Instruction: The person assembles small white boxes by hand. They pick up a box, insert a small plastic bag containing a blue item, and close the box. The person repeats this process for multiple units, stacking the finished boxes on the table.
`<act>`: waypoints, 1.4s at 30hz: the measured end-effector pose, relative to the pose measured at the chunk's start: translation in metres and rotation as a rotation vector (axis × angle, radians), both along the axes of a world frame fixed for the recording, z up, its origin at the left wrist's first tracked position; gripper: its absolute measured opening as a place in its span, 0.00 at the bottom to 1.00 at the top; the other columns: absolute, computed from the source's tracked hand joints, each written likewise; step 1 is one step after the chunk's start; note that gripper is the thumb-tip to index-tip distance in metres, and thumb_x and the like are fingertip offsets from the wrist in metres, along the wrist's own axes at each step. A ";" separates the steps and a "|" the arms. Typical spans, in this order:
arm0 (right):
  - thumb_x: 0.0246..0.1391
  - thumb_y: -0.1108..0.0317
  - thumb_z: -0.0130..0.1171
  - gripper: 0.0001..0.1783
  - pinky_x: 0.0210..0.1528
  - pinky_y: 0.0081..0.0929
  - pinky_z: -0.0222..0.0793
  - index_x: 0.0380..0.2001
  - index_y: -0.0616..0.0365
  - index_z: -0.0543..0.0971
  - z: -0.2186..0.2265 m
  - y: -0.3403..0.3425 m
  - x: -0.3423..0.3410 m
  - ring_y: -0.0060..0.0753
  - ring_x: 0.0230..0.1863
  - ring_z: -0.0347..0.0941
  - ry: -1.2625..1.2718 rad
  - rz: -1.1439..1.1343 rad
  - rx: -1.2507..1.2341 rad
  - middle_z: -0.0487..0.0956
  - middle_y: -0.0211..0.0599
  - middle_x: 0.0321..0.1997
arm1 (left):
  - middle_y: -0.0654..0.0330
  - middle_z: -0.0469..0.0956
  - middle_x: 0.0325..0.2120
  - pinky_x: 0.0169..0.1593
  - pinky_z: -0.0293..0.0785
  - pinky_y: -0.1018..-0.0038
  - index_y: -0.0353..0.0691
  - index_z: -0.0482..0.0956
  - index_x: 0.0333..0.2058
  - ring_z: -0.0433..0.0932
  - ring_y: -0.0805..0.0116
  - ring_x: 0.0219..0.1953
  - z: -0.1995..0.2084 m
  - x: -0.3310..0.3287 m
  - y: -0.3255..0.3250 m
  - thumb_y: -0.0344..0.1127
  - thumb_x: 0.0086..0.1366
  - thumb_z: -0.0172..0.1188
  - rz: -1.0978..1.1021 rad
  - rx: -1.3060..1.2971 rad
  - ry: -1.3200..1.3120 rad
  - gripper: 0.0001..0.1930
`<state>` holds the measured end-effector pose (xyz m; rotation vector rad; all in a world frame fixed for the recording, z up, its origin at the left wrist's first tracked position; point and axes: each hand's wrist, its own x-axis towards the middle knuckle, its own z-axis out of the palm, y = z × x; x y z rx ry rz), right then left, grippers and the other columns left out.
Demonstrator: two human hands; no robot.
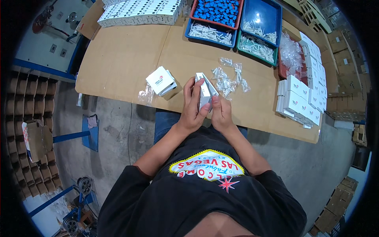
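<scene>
Over the near edge of the cardboard-covered table (pixel 126 55), a small white box (pixel 204 91) stands on edge between both my hands. My left hand (pixel 192 103) wraps its fingers around the box's left side and top. From the right, my right hand (pixel 221 110) pinches it with the thumb against its lower side. What the box contains cannot be seen. To the left lies a short stack of flat white boxes (pixel 161 80) beside a clear plastic bag (pixel 147 94). Just beyond my right hand are several small clear bags of white plastic parts (pixel 224 82).
Trays stand at the back: red with blue pieces (pixel 216 12), blue with white parts (pixel 209 34), and green with white parts (pixel 256 49). White boxes (pixel 300 100) are piled at the right, near crumpled clear plastic (pixel 292 55). Rows of white boxes (pixel 142 14) fill the far left.
</scene>
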<state>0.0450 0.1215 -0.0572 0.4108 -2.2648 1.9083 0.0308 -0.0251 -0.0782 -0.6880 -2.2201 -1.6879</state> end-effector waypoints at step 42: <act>0.68 0.59 0.58 0.19 0.41 0.27 0.73 0.47 0.67 0.82 -0.072 0.136 -0.029 0.25 0.37 0.80 -0.432 -0.607 0.130 0.85 0.40 0.36 | 0.43 0.72 0.62 0.56 0.83 0.52 0.43 0.54 0.73 0.76 0.50 0.61 0.002 -0.008 0.012 0.29 0.73 0.48 -0.351 0.900 -0.974 0.32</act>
